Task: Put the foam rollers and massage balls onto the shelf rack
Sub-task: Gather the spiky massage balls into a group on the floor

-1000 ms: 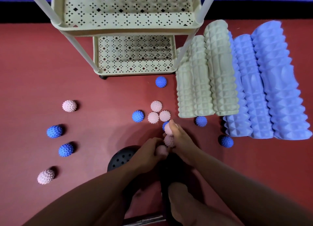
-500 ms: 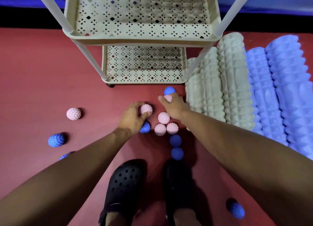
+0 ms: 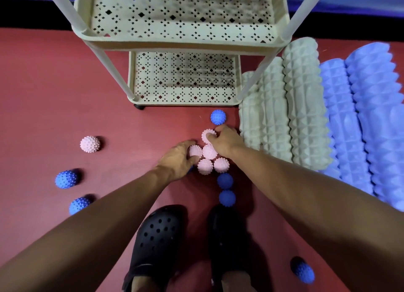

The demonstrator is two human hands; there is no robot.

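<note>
Just in front of the cream shelf rack [image 3: 183, 44], on the red floor mat [image 3: 43, 94], both hands work at a tight cluster of pink spiky massage balls. The left hand [image 3: 177, 160] curls its fingers round the pink ball [image 3: 195, 151] at the cluster's left edge, its grip closed on it. The right hand [image 3: 227, 139] pinches the top pink ball [image 3: 208, 135], the one nearest the rack. Three more pink balls [image 3: 209, 151] [image 3: 205, 166] [image 3: 221, 164] sit touching between the hands. One blue ball [image 3: 218, 117] lies between the cluster and the rack's foot; two blue balls [image 3: 225, 180] [image 3: 227, 198] line up on the far side of the cluster from the rack. Right of the rack lie grey-green foam rollers [image 3: 303, 108] and, beyond them, blue foam rollers [image 3: 360, 121], side by side on the mat. Both rack shelves hold nothing.
</note>
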